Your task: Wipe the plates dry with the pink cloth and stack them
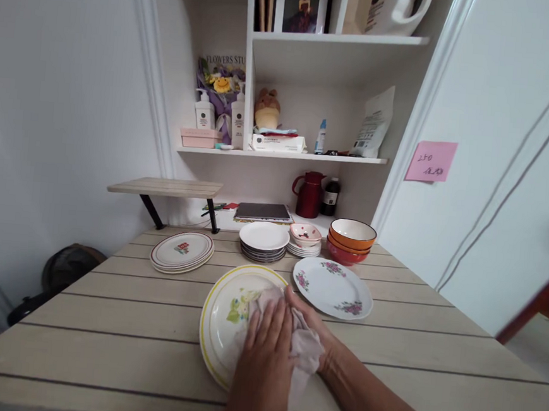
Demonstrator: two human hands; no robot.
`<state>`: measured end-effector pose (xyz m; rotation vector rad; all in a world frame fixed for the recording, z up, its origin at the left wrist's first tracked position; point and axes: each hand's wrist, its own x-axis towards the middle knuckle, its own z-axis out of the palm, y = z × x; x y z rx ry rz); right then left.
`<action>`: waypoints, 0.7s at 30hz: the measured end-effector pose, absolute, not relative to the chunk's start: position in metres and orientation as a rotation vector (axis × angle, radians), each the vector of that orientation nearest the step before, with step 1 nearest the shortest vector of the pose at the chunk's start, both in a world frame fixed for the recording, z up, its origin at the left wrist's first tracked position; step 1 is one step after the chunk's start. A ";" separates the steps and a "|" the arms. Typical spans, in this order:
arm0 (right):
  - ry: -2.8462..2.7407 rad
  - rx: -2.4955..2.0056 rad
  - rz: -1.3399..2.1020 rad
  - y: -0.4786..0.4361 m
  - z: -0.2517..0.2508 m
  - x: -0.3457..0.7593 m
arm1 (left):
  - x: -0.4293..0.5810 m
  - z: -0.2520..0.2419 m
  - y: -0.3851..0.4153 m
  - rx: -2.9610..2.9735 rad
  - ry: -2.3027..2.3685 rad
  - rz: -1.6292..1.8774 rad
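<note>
A round cream plate (216,308) with a yellow rim and a green floral print is in front of me, at the middle of the table. My left hand (267,350) presses a pale pinkish cloth (307,349) onto the plate's right half, fingers long and nearly side by side. At the plate's right edge is my right hand (315,329), its thumb up near the rim and cloth bunched against the palm. The cloth hides its other fingers and that part of the rim. Loose cloth hangs down between my hands.
Behind are stacked oval plates (183,252), stacked round plates (264,236), small pink dishes (305,235) and orange and red bowls (351,242). A flowered oval plate (327,289) lies close to my right hand. A small raised shelf (166,187) stands back left; a red jug (309,195) stands behind.
</note>
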<state>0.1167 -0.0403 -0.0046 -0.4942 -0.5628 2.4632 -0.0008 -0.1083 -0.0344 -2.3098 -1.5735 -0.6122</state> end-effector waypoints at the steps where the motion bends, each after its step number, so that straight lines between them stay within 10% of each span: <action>1: -0.548 -0.477 2.448 -0.040 -0.004 0.117 | -0.002 -0.028 -0.102 -2.345 -1.546 -0.607; 21: -0.654 -0.379 2.352 -0.041 -0.004 0.109 | -0.011 -0.023 -0.099 -2.185 -1.476 -0.621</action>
